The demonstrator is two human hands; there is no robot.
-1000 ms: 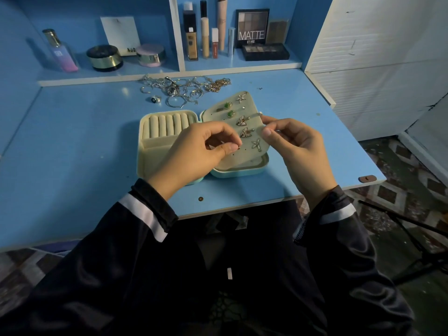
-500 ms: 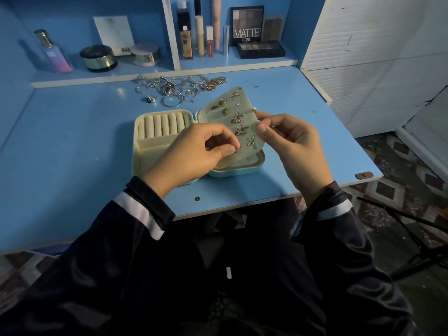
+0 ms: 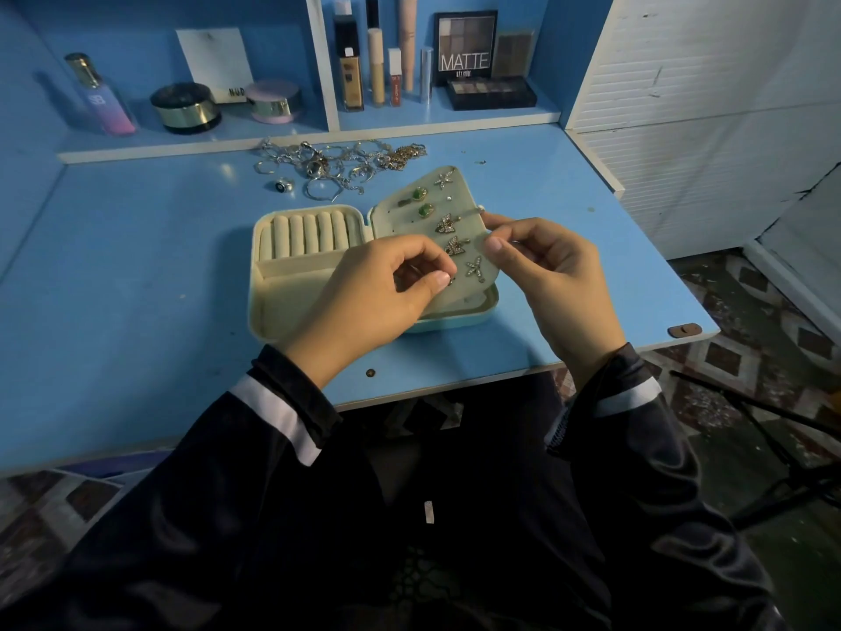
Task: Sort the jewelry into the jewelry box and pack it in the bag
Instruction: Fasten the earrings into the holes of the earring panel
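While the pale green rectangular jewelry box [image 3: 255, 275] lies open on the blue table [image 3: 136, 266], its long axis running left to right in front of the person, both hands work at the box's right half. The left half shows a row of padded ring rolls [image 3: 309, 234] set side by side, each roll pointing away from the person.

Rising from the right half, a pale green earring panel [image 3: 400, 220] is tilted up, its long axis running from the person toward the shelf, the far end leaning slightly left. Pinned down its length are two starfish earrings [image 3: 443, 179], two green-stone earrings [image 3: 418, 193] and two butterfly earrings [image 3: 447, 224].

The person's right hand [image 3: 546, 266] pinches the panel's right edge between thumb and forefinger. The left hand [image 3: 377, 284], fingers curled, pinches a tiny piece [image 3: 450, 280] against the panel's near end; what the piece is cannot be made out.

Loose silver and gold rings and chains [image 3: 341, 163] sit heaped at the back of the table, well apart from the box, with a dark-stoned ring [image 3: 284, 185] just beside them. A palette marked "MATTE" [image 3: 465, 47] stands on the shelf behind.
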